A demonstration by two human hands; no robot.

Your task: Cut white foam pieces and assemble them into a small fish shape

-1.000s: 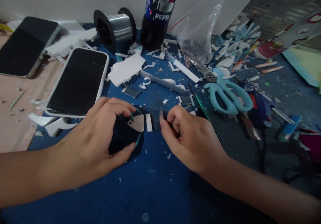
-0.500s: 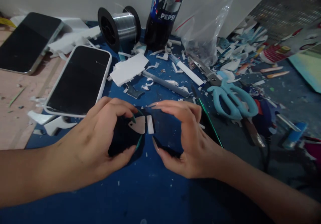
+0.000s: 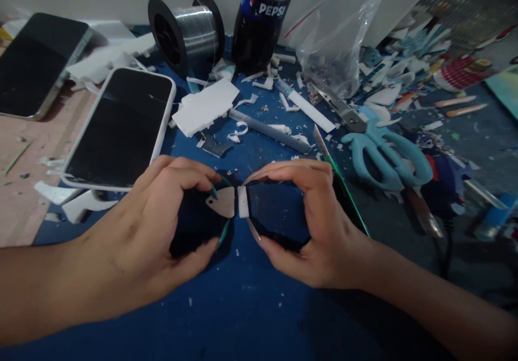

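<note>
Between the long nails of my left hand (image 3: 170, 215) is a small pale, rounded-triangle piece (image 3: 222, 203) with a dark hole near its narrow left end. My right hand (image 3: 311, 220) pinches a short white strip (image 3: 243, 202) by its two ends, nails at the top and bottom. The strip stands upright beside the flat edge of the pale piece, with a thin dark gap between them. Both hands rest low over the blue work surface (image 3: 243, 318).
Behind the hands lie a white-rimmed phone (image 3: 117, 129), a wire spool (image 3: 188, 34), a Pepsi bottle (image 3: 259, 26) and white scraps (image 3: 206, 104). To the right are blue-handled scissors (image 3: 384, 150) and a green-edged knife (image 3: 342, 183) with its blade showing. Another phone (image 3: 40, 64) sits far left.
My right hand's nails have closed onto the ends of the white strip, which they stood apart from before. The left hand keeps its hold on the pale piece. The view has shifted slightly.
</note>
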